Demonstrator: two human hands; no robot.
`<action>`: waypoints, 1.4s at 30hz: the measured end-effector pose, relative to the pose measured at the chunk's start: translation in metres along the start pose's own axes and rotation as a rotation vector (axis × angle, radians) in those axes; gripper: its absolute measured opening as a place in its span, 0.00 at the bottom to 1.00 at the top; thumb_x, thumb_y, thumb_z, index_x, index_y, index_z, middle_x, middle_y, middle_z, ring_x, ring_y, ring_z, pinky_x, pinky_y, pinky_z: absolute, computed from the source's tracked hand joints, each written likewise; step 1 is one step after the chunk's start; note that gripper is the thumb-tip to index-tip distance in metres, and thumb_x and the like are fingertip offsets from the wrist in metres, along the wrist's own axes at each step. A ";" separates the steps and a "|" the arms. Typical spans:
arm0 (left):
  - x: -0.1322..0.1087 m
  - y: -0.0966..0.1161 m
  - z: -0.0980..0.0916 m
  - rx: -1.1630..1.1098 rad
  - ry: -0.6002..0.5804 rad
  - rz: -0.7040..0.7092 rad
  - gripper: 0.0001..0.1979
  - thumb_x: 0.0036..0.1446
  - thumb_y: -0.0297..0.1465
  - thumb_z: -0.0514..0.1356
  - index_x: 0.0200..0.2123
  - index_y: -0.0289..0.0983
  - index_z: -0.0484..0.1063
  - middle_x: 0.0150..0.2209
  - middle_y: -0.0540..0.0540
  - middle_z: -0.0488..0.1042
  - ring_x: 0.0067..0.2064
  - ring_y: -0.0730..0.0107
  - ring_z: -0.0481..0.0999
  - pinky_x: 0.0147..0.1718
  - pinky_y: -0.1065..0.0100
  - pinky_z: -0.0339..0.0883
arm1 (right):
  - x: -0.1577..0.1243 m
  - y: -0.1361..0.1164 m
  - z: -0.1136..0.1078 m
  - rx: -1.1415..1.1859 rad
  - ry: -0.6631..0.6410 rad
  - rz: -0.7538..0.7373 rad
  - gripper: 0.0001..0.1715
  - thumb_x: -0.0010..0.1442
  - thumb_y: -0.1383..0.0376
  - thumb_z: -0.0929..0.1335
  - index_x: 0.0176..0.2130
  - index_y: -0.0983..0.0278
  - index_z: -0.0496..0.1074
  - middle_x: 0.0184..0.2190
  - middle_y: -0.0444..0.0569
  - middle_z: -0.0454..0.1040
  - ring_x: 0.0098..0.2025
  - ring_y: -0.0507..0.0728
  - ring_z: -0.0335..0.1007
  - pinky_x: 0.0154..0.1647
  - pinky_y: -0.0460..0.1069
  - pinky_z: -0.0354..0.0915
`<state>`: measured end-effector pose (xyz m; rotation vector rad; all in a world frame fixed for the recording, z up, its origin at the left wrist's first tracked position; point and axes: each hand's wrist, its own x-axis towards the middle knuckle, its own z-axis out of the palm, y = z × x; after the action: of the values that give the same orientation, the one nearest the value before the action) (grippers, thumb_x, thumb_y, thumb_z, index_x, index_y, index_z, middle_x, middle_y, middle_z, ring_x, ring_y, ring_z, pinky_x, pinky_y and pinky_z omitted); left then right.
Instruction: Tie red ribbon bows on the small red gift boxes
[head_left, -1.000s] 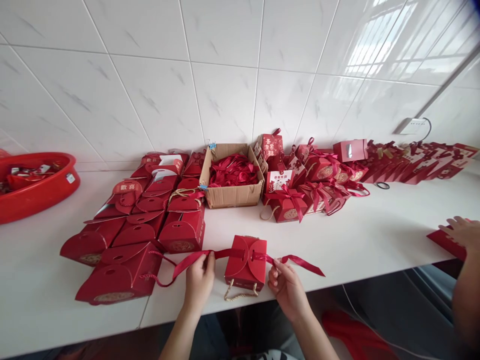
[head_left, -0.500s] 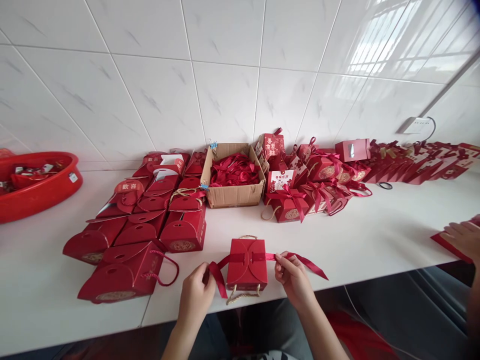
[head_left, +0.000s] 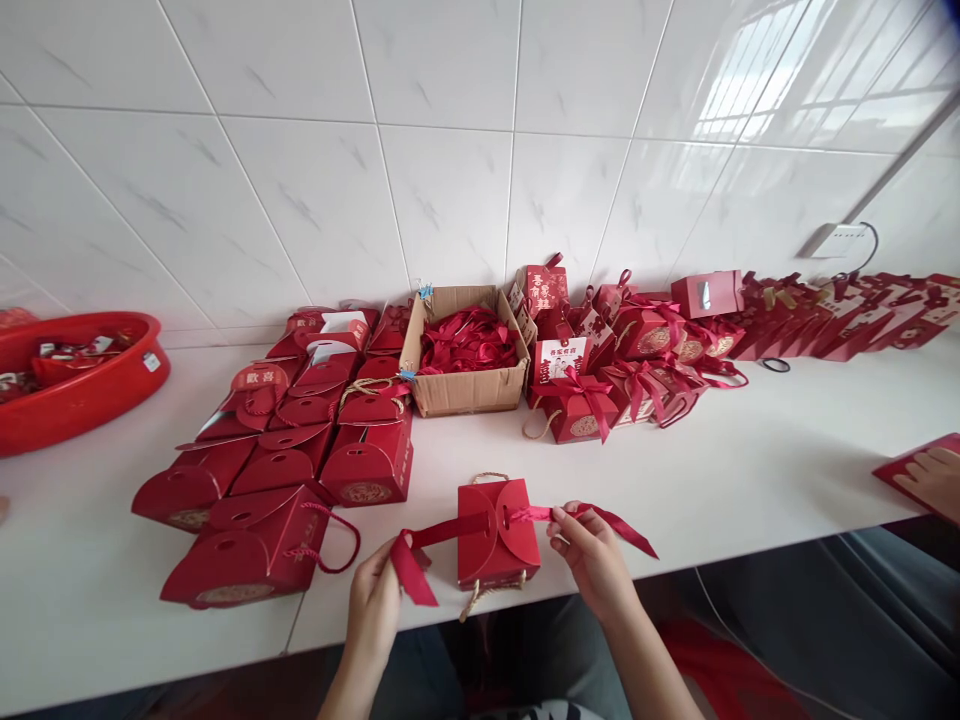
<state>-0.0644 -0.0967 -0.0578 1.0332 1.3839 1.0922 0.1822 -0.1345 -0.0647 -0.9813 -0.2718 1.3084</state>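
Note:
In front of me on the white counter stands a red gift box (head_left: 498,560) with gold cord handles. A dark red ribbon (head_left: 450,531) runs through the slots in its top flaps and out to both sides. My left hand (head_left: 373,592) pinches the ribbon's left end, with a tail hanging past the fingers. On the other side, my right hand (head_left: 589,555) pinches the right end close to the box, its tail trailing to the right. Neither hand touches the box itself.
Red boxes (head_left: 247,540) without bows crowd the left. A cardboard carton (head_left: 469,395) of ribbons stands at the back, with bow-tied boxes (head_left: 581,415) to its right. A red basin (head_left: 82,400) sits far left. Another person's hand (head_left: 934,480) rests on red card at the right.
My left hand has moved left, drawing its ribbon end straighter and away from the box. The box has turned slightly. My right hand has hardly moved.

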 end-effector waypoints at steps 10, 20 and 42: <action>-0.001 0.022 0.000 -0.410 -0.096 -0.251 0.15 0.44 0.41 0.61 0.18 0.34 0.69 0.20 0.45 0.71 0.23 0.69 0.68 0.21 0.69 0.61 | 0.001 -0.008 -0.014 0.196 0.096 -0.044 0.18 0.43 0.66 0.78 0.30 0.62 0.68 0.24 0.38 0.66 0.24 0.46 0.65 0.24 0.42 0.64; -0.002 0.016 0.002 -0.584 -0.006 -0.221 0.20 0.49 0.36 0.60 0.45 0.33 0.73 0.26 0.46 0.74 0.28 0.70 0.70 0.25 0.71 0.63 | 0.004 -0.014 -0.025 0.122 0.225 -0.182 0.20 0.42 0.62 0.79 0.29 0.62 0.67 0.24 0.37 0.65 0.21 0.45 0.61 0.20 0.41 0.61; -0.001 0.137 0.003 0.278 0.016 0.600 0.16 0.55 0.42 0.59 0.22 0.38 0.73 0.20 0.51 0.69 0.27 0.69 0.70 0.29 0.71 0.64 | -0.011 -0.128 0.036 -0.529 0.154 -0.884 0.16 0.52 0.55 0.73 0.35 0.64 0.77 0.27 0.46 0.75 0.28 0.54 0.70 0.29 0.48 0.65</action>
<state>-0.0580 -0.0680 0.0764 1.7182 1.2921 1.3554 0.2417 -0.1213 0.0535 -1.1910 -0.8506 0.3453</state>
